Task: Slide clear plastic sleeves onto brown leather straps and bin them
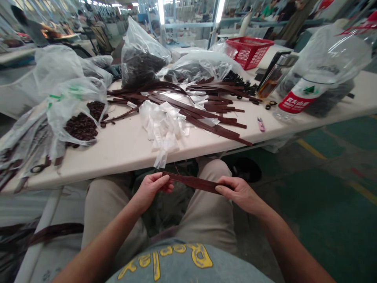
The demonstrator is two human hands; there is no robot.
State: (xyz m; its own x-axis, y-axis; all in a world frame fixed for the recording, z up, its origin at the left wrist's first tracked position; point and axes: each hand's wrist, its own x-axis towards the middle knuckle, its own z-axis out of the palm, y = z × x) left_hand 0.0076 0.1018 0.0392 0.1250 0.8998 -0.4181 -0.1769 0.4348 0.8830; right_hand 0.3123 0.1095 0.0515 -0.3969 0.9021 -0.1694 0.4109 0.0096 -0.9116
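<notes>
A dark brown leather strap (pixel 193 182) is stretched between both hands above my lap, just below the table edge. My left hand (pixel 153 188) pinches its left end with thumb on top and fingers curled. My right hand (pixel 238 192) grips the right end, fingers closed round it. More brown straps (pixel 206 110) lie piled on the white table (pixel 123 145), beside a heap of clear plastic sleeves (pixel 163 125).
An open bag of small dark rings (pixel 81 125) sits at the left, with scissors (pixel 39 168) near the front edge. Filled plastic bags (pixel 141 59), a red basket (pixel 250 51), a glass bottle (pixel 273 76) and a labelled plastic bottle (pixel 303 94) stand further back. Green floor lies to the right.
</notes>
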